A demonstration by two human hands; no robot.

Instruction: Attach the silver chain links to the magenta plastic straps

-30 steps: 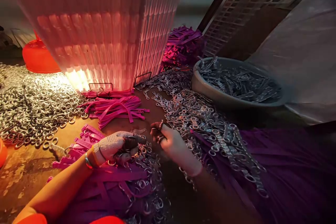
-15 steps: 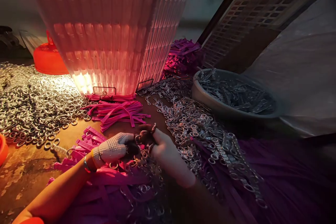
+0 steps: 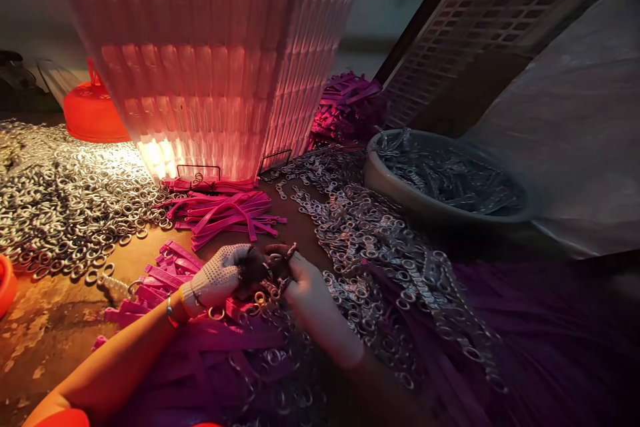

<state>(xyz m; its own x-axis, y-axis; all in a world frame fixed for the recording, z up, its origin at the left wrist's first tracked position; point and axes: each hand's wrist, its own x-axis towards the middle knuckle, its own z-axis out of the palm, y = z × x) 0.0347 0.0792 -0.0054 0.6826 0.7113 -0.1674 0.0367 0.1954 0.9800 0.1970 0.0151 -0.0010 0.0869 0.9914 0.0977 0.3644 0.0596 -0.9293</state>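
My left hand (image 3: 225, 275), in a dotted white glove with dark fingertips, is closed near the middle of the view. Facing it, my right hand (image 3: 313, 300) in a pale glove is also closed, its fingertips close to the left ones. Small metal pieces show between the two hands, but what each one grips is too dark and small to name. Metal rings (image 3: 260, 298) lie right below the fingers. Magenta straps (image 3: 165, 273) spread beside and under my left wrist. Linked metal pieces (image 3: 370, 233) are heaped to the right of my right hand.
A translucent ribbed container (image 3: 200, 67) stands at the back. An orange-red lamp (image 3: 95, 110) is over a pile of rings (image 3: 65, 193) at left. More magenta straps (image 3: 230, 213) lie before the container. A basin (image 3: 395, 187) of metal pieces stands at right.
My left hand has turned slightly and risen a little, its dark fingertips nearer the right ones. My right hand has shifted slightly down. Both remain closed.
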